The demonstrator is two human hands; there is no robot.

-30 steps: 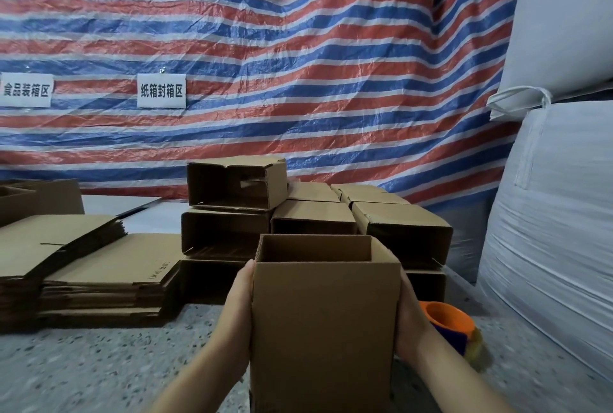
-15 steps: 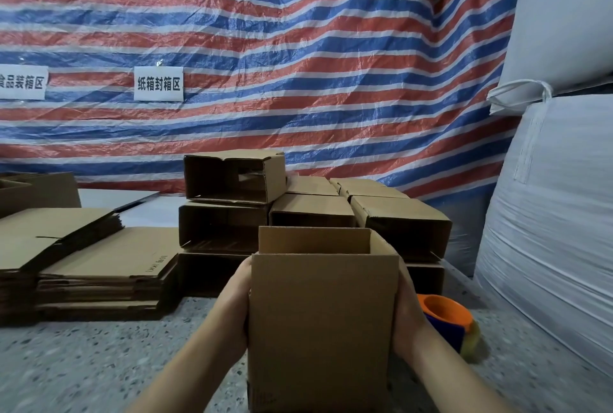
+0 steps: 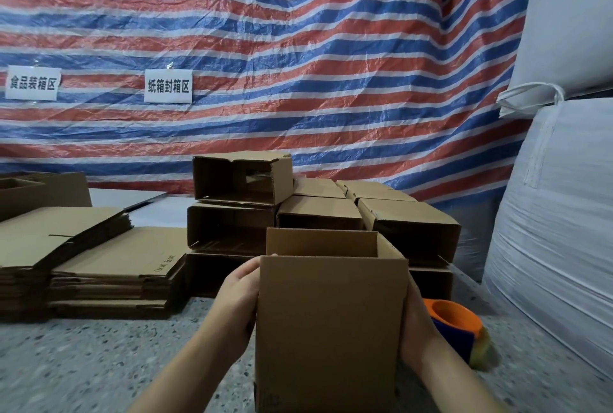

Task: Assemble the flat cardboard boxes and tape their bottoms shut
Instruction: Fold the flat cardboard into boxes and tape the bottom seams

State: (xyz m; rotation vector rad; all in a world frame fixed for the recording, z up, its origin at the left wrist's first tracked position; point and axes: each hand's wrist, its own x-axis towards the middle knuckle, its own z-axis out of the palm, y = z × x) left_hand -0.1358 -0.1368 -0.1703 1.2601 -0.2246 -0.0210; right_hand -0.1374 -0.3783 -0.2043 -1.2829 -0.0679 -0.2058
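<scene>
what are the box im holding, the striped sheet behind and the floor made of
Box: plain brown cardboard, matte, with a thin raw edge at the open top; likely corrugated. Striped sheet: looks like woven plastic tarpaulin, slightly glossy, creased and crinkled, in red, blue and white bands. Floor: grey with dark and light specks, seemingly terrazzo or speckled concrete, with a dull finish.

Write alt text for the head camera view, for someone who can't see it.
Two hands, left hand and right hand, hold an open-topped cardboard box upright by its sides, before stacked assembled boxes, flat cardboard and a tape dispenser.
</scene>
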